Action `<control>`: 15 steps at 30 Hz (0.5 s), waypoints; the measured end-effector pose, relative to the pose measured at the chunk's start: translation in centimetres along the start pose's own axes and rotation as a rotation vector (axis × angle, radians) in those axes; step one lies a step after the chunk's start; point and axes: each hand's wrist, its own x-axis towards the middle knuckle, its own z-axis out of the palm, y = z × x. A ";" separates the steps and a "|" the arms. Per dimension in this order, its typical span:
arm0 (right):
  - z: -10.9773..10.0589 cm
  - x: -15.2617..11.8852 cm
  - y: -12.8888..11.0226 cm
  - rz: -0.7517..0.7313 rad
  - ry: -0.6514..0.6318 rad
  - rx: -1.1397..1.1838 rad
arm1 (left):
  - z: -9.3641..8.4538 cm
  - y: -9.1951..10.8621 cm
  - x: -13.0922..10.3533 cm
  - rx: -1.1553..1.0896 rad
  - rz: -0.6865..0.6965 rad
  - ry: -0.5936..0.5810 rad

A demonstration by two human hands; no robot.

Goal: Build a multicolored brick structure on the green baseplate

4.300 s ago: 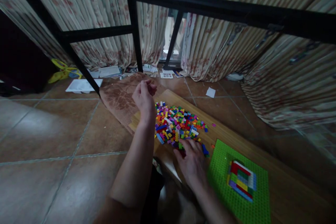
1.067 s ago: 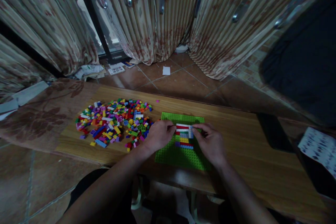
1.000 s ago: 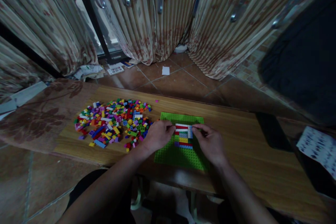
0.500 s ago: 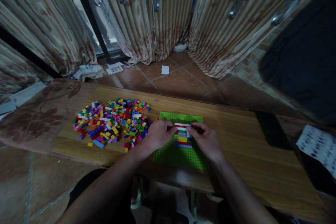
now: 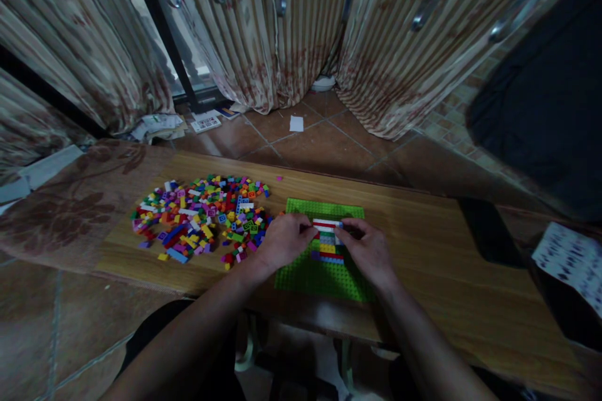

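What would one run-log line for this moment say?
left hand: at left side of brick build; right hand: at its right side; brick build: on green baseplate; loose bricks: on wooden table, left of baseplate

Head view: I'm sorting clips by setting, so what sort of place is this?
Probably a room in a home: patterned curtains hang down to a tiled floor, and colourful toy bricks lie heaped on a wooden surface.
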 end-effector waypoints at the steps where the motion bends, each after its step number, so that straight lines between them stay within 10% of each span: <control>1: 0.0 0.0 -0.1 -0.001 0.000 -0.002 | -0.1 0.0 0.0 -0.006 -0.005 0.000; 15: 0.2 0.2 -0.1 0.036 -0.019 -0.018 | 0.1 -0.2 0.7 -0.123 -0.054 0.027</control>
